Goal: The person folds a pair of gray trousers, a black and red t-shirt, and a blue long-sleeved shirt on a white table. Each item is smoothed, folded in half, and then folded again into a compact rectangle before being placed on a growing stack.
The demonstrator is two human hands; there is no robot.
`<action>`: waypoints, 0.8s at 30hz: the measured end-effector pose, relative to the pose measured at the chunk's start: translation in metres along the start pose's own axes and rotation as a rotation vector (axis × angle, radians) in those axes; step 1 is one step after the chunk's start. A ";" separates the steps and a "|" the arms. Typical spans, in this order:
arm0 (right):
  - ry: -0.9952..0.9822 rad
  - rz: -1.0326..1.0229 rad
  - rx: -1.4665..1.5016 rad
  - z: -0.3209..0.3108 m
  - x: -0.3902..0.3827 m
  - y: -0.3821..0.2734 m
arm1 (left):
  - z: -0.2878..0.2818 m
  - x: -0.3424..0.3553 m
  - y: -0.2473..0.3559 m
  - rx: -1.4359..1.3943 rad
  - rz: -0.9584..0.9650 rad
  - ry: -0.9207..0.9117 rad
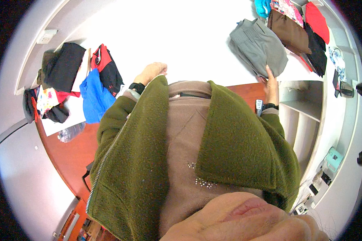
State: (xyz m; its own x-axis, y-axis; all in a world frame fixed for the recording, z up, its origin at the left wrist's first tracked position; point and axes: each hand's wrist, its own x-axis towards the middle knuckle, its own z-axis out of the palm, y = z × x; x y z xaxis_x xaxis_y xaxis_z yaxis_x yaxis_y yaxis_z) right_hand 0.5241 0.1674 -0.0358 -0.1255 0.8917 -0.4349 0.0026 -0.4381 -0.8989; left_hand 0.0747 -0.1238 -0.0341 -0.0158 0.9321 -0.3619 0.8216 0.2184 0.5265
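My left hand (pixel 153 70) is at the white table's edge (pixel 185 74), its fingers curled and partly behind my olive jacket; what is in them, if anything, I cannot make out. At the right, my right hand (pixel 269 78) grips the lower edge of grey folded trousers (pixel 256 46), which lie flat on the table. Just beyond them lie brown folded cloth (pixel 287 32), red fabric (pixel 317 22) and dark garments.
Left of me are piles of garments: black (pixel 68 66), blue (pixel 94 96) and red-and-black (pixel 107 70). An open white shelf unit (pixel 299 108) stands below right. A pale remote (pixel 259 106) is beside my right wrist. A clear plastic bag (pixel 71 131) lies at left.
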 end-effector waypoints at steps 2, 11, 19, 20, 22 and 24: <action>0.112 0.020 0.037 0.037 -0.004 0.007 | -0.001 0.003 -0.002 -0.003 0.008 0.003; 0.207 0.083 0.215 0.175 0.017 0.010 | -0.003 -0.009 -0.010 -0.064 0.002 0.035; 0.233 0.096 0.382 0.253 0.093 -0.013 | 0.022 -0.052 -0.042 -0.095 -0.072 0.161; 0.181 0.085 0.435 0.254 0.097 -0.014 | 0.025 -0.057 -0.045 -0.085 -0.121 0.157; 0.222 0.135 0.533 0.255 0.103 -0.013 | 0.034 -0.074 -0.048 -0.084 -0.211 0.223; 0.253 0.179 0.653 0.258 0.103 -0.010 | 0.040 -0.091 -0.048 -0.079 -0.285 0.355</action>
State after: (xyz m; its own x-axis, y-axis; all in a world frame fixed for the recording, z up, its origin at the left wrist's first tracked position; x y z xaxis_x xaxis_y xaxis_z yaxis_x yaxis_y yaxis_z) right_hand 0.2552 0.2347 -0.0579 0.0552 0.7646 -0.6422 -0.6016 -0.4878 -0.6325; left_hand 0.0597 -0.2307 -0.0567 -0.4398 0.8701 -0.2223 0.7108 0.4886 0.5060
